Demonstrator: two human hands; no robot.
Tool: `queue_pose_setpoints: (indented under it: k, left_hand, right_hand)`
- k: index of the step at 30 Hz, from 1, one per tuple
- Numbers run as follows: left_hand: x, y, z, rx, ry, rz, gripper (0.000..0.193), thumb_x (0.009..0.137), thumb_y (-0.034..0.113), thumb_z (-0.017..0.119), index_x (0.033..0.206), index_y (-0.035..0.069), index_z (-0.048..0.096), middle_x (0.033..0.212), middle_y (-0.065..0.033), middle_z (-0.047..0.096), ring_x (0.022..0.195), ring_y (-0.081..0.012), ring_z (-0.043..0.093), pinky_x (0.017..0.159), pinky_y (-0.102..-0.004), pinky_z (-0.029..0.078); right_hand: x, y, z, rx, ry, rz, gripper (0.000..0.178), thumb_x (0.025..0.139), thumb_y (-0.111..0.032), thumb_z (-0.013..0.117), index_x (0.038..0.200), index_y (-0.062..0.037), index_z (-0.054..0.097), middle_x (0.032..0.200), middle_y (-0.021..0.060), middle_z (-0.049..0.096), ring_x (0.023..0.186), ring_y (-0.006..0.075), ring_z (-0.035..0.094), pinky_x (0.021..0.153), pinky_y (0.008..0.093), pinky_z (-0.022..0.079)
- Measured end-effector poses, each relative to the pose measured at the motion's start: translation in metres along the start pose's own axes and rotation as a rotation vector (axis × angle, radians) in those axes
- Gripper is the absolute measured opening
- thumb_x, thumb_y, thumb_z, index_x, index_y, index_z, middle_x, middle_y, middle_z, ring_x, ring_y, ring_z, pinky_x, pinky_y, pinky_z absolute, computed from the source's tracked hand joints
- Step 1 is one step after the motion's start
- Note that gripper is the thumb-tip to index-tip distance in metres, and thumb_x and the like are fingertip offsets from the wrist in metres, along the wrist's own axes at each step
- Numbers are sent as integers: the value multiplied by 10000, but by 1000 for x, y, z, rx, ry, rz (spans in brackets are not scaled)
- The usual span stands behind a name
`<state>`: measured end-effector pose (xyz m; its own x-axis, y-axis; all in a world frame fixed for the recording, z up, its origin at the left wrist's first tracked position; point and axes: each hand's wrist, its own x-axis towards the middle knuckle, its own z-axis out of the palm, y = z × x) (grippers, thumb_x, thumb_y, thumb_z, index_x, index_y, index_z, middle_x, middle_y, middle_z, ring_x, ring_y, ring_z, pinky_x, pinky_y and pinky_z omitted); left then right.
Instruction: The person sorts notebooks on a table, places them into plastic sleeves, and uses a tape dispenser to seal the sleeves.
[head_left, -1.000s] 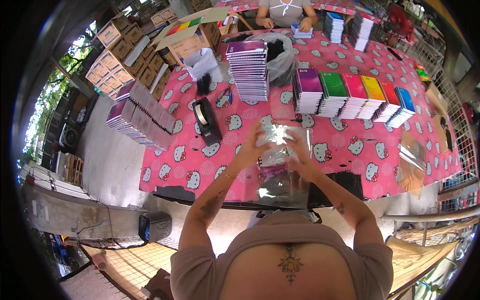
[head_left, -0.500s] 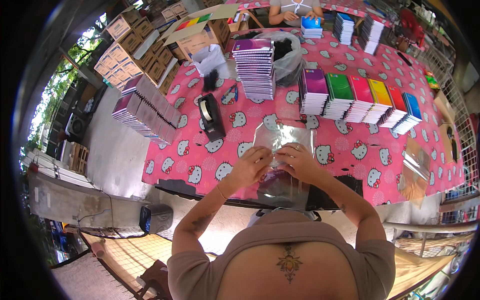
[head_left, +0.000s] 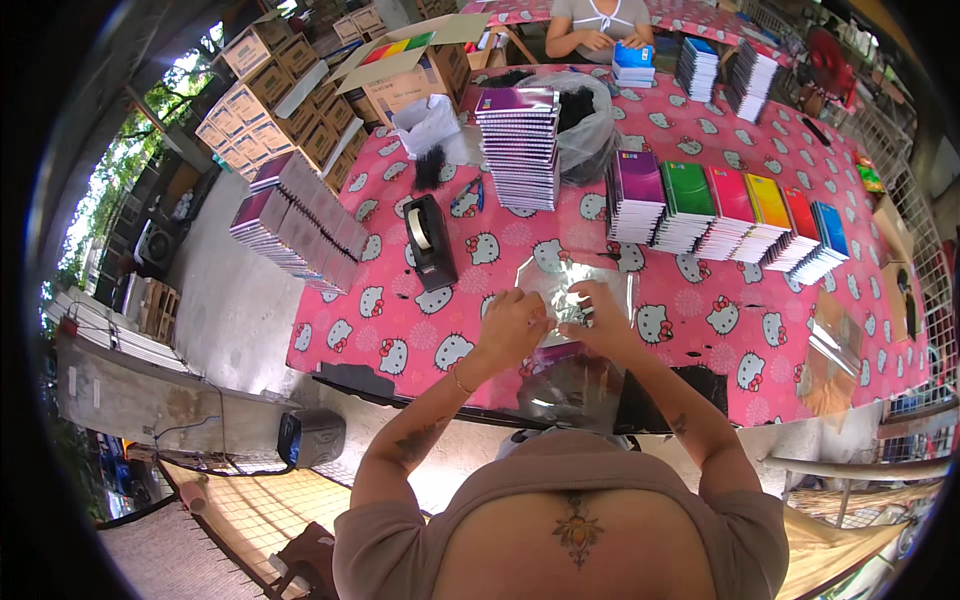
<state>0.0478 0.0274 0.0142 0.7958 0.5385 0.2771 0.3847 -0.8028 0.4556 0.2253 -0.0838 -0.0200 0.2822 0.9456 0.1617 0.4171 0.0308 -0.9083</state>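
A sheet of clear, shiny plastic point(head_left: 548, 283) lies on the table in front of me, with more clear plastic point(head_left: 565, 395) reaching over the near edge. A purple strip, perhaps a notebook cover point(head_left: 556, 353), shows through it just below my hands. My left hand point(head_left: 513, 327) rests over the plastic's left side with its fingers curled in; what they pinch is too small to make out. My right hand point(head_left: 604, 322) is over the right side, thumb and index finger apart around a bright patch of plastic. A small gap separates both hands.
A black tape dispenser point(head_left: 431, 245) stands left ahead. Spiral notebooks form a tall purple stack point(head_left: 517, 150), another stack point(head_left: 300, 220) at left, and a coloured row point(head_left: 686, 205) at right. Across the table a person point(head_left: 600, 30) handles blue notebooks point(head_left: 633, 65). Cartons point(head_left: 415, 85) stand behind.
My hands, close together over the plastic before, have drawn slightly apart. The right thumb and index finger have spread, and the left fingers have curled. The view has shifted a little.
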Motion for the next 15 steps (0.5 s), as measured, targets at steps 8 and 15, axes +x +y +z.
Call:
queue_pose_setpoints:
  k: [8,15]
  left_hand:
    - [5,-74,35,-475,500,-322,91,873,109,658,915,29,672,930,-137,641,939,-279,602,832,-406,472]
    - [5,-236,-36,-806,370,-1020,258,877,244,738,994,21,684,801,-59,629,791,-195,584,775,-337,500]
  right_hand:
    - [-5,17,8,68,62,1,474,790,-139,786,1193,-93,540,1136,110,454,1027,233,524,858,347,491]
    - [-7,5,20,51,152,20,382,810,-142,755,1137,-75,570,1096,84,509,1009,206,551,838,333,484]
